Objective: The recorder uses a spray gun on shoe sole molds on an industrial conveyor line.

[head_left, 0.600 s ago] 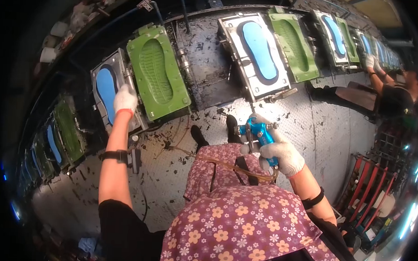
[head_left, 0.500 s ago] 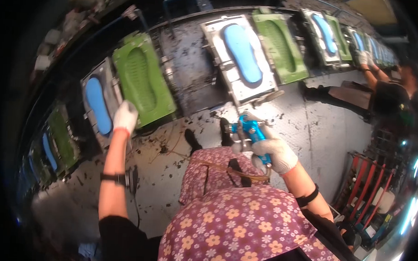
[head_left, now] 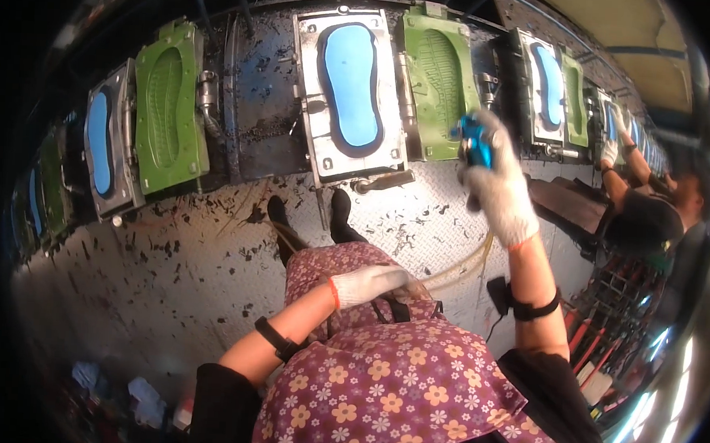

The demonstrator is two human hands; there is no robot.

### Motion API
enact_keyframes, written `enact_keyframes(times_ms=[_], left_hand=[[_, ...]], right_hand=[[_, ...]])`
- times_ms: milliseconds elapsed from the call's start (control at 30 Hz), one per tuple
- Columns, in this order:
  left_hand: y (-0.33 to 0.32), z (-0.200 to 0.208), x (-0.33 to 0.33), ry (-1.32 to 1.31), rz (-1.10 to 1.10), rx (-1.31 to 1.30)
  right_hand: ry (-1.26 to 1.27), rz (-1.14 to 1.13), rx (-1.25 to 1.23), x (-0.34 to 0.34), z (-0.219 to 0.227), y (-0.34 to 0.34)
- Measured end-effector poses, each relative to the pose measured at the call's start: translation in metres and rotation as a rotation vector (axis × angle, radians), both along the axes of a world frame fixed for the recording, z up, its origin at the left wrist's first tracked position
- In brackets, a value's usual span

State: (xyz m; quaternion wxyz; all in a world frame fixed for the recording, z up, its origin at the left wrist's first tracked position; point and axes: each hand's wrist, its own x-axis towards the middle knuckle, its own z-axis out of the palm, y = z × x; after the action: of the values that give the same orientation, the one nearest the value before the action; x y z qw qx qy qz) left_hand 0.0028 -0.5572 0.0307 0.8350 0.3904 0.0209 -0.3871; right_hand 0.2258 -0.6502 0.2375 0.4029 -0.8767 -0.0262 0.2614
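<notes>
My right hand (head_left: 501, 188), in a white knit glove, is closed around a blue spray gun (head_left: 479, 141). I hold it up over the lower right edge of a green sole mould half (head_left: 434, 82). A thin yellowish hose (head_left: 468, 266) curves from below my right wrist down to my waist. There my gloved left hand (head_left: 372, 286) lies across my flowered apron (head_left: 380, 365), its fingers closed at the hose; the fingertips are partly blurred. Left of the green half lies its metal mould half (head_left: 308, 124), with a light-blue sole (head_left: 351, 83) in it.
Another open mould stands at the left, with a green half (head_left: 168, 110) and a blue sole (head_left: 98, 143). More moulds line the bench to the right, where a co-worker (head_left: 649, 210) reaches in. Dark scraps litter the metal floor (head_left: 163, 268). A rack with red bars (head_left: 583, 338) stands lower right.
My right hand has raised the spray gun from near my waist to the green mould half. My left hand has left the left mould and come to the hose at my waist. The view has shifted.
</notes>
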Motion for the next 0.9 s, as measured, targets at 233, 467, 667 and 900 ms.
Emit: enact_keyframes(times_ms=[233,467,667,900], left_hand=[[-0.017,0.027,0.001,-0.06,0.203,0.18],[-0.031,0.059,0.003,0.075,0.39,0.456],[-0.044,0.066,0.001,0.103,0.579,0.416],[-0.045,0.056,-0.002,0.045,0.621,0.65]], right_hand=[[-0.338,0.205,0.009,0.134,-0.013,0.045],[-0.374,0.503,-0.17,0.232,0.007,0.054],[0.017,0.331,-0.277,0.186,0.015,-0.058],[0.238,0.105,0.093,0.148,-0.034,-0.1]])
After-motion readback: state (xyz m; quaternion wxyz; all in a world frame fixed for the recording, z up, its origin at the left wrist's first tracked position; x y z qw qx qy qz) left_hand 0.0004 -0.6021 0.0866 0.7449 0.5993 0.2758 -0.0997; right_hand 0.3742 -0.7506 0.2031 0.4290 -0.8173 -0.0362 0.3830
